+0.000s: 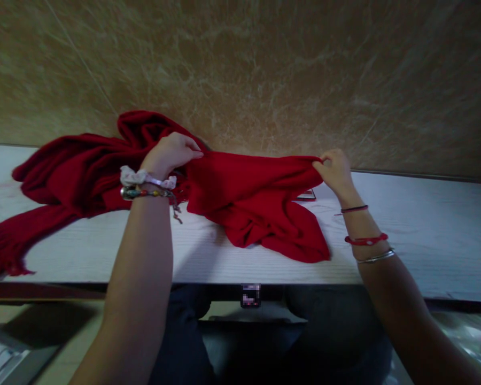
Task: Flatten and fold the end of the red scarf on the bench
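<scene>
A red scarf (240, 182) with a fringed end lies bunched across the white table, and its middle stretch is drawn out between my hands. My left hand (170, 152) pinches the scarf's upper edge left of centre. Farther right, my right hand (334, 168) grips a corner of the same edge between thumb and fingers. Loose folds hang toward me below the stretched edge. On the left the rest of the scarf is heaped up, its fringe reaching the table's front left. A small flat dark-edged item (305, 195) peeks out from beneath the cloth, mostly hidden.
The white wood-grain table (417, 230) is narrow and runs along a brown marbled wall (264, 69). At the front edge hangs a small dark object (250, 295), its surface blurred. Below left, a grey box-like thing (20, 358) holds papers. Clear plastic (468, 337) shows at lower right.
</scene>
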`<state>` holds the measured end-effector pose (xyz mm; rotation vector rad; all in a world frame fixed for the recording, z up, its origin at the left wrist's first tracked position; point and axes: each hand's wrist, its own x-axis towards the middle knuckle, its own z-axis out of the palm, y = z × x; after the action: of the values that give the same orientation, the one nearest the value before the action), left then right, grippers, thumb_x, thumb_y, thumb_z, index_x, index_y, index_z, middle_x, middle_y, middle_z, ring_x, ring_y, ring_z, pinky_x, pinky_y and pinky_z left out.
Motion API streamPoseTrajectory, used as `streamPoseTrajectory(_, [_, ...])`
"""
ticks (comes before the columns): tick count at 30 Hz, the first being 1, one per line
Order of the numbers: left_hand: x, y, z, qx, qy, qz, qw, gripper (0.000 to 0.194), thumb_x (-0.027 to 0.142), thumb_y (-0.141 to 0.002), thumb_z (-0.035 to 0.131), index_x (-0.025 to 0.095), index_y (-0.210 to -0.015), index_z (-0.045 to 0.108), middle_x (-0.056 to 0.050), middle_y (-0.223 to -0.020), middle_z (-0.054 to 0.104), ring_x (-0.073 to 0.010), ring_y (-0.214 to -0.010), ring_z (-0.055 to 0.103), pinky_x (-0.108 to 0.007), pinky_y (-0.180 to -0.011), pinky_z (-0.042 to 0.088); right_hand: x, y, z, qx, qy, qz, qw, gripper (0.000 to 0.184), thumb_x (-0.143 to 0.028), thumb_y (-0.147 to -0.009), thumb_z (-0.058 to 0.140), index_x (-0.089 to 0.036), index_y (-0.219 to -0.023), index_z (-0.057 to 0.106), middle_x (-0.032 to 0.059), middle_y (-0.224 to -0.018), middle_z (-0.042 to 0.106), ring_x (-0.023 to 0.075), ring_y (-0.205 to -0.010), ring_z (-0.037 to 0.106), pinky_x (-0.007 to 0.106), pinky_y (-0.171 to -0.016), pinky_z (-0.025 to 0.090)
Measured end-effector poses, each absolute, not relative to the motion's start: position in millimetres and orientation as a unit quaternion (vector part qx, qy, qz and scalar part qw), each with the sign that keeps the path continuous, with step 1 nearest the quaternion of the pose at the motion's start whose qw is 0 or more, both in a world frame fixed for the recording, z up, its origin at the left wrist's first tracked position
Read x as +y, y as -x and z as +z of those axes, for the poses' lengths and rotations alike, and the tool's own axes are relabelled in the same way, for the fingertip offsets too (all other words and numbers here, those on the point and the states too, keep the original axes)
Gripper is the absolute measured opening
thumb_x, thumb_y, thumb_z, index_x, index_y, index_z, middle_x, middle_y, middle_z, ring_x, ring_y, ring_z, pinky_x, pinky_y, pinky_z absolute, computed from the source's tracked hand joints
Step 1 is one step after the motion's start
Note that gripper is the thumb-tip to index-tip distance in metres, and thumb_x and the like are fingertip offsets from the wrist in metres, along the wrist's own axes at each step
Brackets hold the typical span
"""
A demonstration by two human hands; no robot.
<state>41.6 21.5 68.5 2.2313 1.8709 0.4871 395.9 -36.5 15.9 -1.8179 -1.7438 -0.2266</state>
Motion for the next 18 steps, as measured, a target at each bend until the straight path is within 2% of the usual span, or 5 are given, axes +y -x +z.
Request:
streamPoseTrajectory(3, [22,-36,69,0.563,-0.808,0.003,0.176,0.028,0.036,-0.061,0.063,0.018,-0.080,0.069,-0.002,-0.083,0.068,-0.0202,-0.080,0.060,-0.023,-0.071,0.045,-43,-395,12,-0.770,0.620,0.064,0.139,0.014,-0.023,-0.069,0.060,-0.018,-0.056,0.059,0.0034,-0.068,0.062,0.0173,-0.070,0.055,0.029,-0.070,0.043])
streamPoseTrajectory(6, [25,-32,63,0.516,-0.823,-0.092,0.219,0.042,0.052,-0.056,0.064,0.019,-0.081,0.070,-0.004,-0.091,0.068,-0.0218,-0.084,0.059,-0.022,-0.069,0.045,-47,-391,9,-0.816,0.541,0.203,0.003,0.020,-0.033,-0.069,0.061,-0.018,-0.056,0.062,-0.0011,-0.061,0.061,0.0141,-0.061,0.054,0.026,-0.061,0.042])
streamPoseTrajectory(10, [33,-30,53,0.568,-0.795,-0.032,0.209,0.054,0.060,-0.062,0.052,0.017,-0.091,0.068,-0.007,-0.092,0.068,-0.0212,-0.080,0.060,-0.023,-0.064,0.045,-42,-378,6,-0.779,0.611,0.084,0.115,0.025,-0.031,-0.080,0.050,-0.015,-0.077,0.069,0.0064,-0.080,0.068,0.0190,-0.078,0.060,0.029,-0.073,0.044])
streamPoseTrajectory(13, [38,-37,45,0.570,-0.795,0.027,0.207,0.053,0.058,-0.065,0.047,0.016,-0.092,0.067,-0.006,-0.089,0.068,-0.0200,-0.079,0.060,-0.022,-0.062,0.044,-35,-362,-5,-0.760,0.617,-0.014,0.205,0.023,-0.022,-0.078,0.052,-0.013,-0.092,0.069,0.0113,-0.102,0.065,0.0213,-0.099,0.057,0.032,-0.089,0.042])
streamPoseTrajectory(18, [39,-61,39,0.534,-0.823,0.040,0.190,0.044,0.047,-0.064,0.052,0.017,-0.092,0.068,-0.002,-0.084,0.067,-0.0188,-0.081,0.059,-0.021,-0.067,0.043,-31,-343,-29,-0.770,0.604,-0.049,0.199,0.027,-0.022,-0.078,0.054,-0.013,-0.101,0.065,0.0138,-0.113,0.058,0.0235,-0.108,0.052,0.036,-0.096,0.040])
